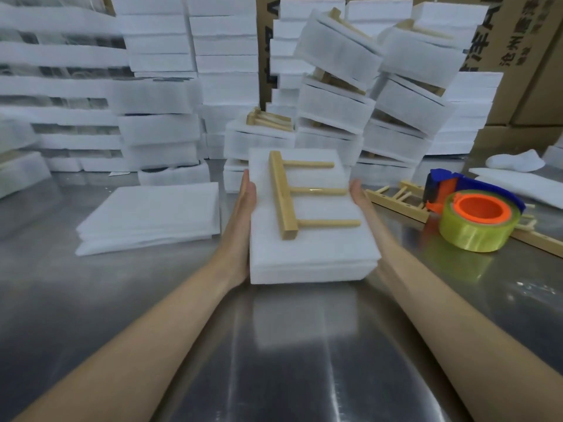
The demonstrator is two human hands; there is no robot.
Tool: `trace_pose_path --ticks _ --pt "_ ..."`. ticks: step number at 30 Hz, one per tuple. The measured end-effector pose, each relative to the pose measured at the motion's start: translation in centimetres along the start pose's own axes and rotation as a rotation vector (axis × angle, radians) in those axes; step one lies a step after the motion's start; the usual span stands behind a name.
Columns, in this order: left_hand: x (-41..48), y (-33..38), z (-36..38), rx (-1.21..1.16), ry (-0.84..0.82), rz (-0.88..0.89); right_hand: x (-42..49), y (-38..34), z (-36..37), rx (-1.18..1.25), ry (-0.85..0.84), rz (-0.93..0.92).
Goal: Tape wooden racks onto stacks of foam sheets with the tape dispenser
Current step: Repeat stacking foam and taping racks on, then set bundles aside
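A stack of white foam sheets (pixel 310 254) is raised above the steel table in the middle of the view. On top of it lies a wooden rack (pixel 285 196) with three pegs pointing right. My left hand (pixel 245 208) presses flat against the stack's left side with straight fingers. My right hand (pixel 359 196) presses its right side the same way. The tape dispenser (pixel 475 214), blue and orange with a yellowish tape roll, rests on the table to the right, untouched.
A loose pile of foam sheets (pixel 149 217) lies at left on the steel table (pixel 289 345). Long wooden racks (pixel 396 199) lie under the dispenser. Leaning stacks of foam bundles with racks (pixel 338 95) and cardboard boxes (pixel 524 71) fill the back.
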State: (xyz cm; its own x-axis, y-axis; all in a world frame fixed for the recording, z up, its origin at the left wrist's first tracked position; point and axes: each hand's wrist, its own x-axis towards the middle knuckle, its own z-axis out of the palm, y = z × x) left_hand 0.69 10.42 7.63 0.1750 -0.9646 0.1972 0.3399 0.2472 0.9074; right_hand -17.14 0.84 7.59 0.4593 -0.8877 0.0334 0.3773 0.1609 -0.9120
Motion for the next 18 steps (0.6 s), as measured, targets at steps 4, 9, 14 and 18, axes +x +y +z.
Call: trace_pose_path --ticks 4,9,14,18 --pt "-0.3 -0.2 0.5 0.034 0.012 0.084 -0.6 0.0 -0.3 0.065 -0.084 0.129" --pt "0.2 -0.2 -0.6 -0.006 0.020 -0.022 -0.5 0.0 0.0 0.163 -0.086 0.130" --pt "0.7 0.4 -1.6 -0.065 0.062 -0.227 -0.9 0.1 0.8 0.238 -0.067 0.080" --pt "-0.2 2.3 -2.5 -0.042 -0.040 -0.374 -0.3 0.5 0.7 0.232 0.087 0.029"
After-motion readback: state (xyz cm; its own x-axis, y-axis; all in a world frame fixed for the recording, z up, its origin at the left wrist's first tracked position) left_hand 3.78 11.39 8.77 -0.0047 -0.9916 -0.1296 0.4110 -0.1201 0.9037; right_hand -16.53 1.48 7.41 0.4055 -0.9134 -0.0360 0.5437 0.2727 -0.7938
